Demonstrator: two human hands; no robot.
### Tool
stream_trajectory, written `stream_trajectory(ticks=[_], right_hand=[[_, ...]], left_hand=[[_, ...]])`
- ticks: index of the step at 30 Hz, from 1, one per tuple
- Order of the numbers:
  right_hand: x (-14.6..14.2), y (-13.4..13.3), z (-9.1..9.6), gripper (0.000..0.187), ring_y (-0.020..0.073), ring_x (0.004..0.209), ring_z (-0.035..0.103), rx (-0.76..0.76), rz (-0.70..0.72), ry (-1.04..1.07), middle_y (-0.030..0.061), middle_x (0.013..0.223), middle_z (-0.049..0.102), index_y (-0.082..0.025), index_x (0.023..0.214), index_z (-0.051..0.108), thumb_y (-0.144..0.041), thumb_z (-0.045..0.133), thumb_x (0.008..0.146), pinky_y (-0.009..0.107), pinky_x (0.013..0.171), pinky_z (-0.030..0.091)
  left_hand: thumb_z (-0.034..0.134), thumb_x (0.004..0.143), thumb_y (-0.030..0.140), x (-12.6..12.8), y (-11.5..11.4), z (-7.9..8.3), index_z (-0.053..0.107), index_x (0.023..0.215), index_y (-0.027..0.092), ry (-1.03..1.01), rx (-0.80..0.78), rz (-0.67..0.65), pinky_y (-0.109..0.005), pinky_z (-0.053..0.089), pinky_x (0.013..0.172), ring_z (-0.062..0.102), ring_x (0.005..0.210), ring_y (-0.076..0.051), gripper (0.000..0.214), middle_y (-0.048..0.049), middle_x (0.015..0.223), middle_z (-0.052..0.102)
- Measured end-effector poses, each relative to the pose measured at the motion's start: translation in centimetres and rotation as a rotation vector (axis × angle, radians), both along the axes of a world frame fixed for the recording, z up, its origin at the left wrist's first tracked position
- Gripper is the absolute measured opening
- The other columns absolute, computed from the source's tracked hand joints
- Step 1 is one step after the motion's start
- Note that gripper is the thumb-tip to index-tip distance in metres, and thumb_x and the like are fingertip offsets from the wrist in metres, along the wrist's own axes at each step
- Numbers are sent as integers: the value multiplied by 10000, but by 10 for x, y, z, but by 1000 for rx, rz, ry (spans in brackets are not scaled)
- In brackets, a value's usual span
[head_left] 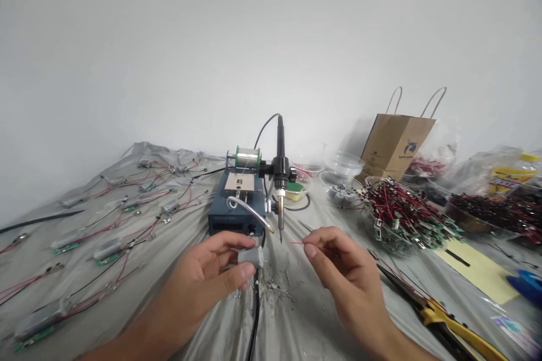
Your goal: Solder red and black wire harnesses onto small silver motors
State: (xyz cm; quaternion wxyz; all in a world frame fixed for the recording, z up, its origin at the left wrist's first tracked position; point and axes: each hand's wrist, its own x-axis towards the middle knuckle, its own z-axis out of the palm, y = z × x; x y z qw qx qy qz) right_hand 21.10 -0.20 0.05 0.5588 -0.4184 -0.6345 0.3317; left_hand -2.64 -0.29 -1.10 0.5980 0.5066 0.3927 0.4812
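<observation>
My left hand (214,276) is closed on a small grey battery cell (250,256), pinched between thumb and fingers. My right hand (339,262) pinches a thin red wire (301,243) whose free end points left toward the tip of the soldering iron (280,180). The iron hangs tip-down in a holder on the blue soldering station (237,211), just beyond both hands. A solder spool (248,158) sits on top of the station.
Several finished cells with red and black leads (110,237) lie spread on the grey sheet at left. A heap of small boards with wires (398,214), plastic bowls (342,166), a paper bag (396,144) and yellow-handled pliers (449,321) are at right. Solder crumbs (275,287) lie between my hands.
</observation>
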Motion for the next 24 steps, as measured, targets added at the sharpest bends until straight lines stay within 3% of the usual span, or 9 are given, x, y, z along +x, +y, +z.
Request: stream_trajectory(ticks=[24], right_hand=[[-2, 1, 3, 110, 85, 523, 423, 26, -27, -2, -36, 657, 566, -218, 864, 718, -305, 711, 932, 205, 453, 345]], left_hand=[[851, 833, 371, 0, 1, -2, 763, 1037, 272, 23, 21, -7, -254, 516, 722, 625, 811, -160, 243, 9, 879, 730]])
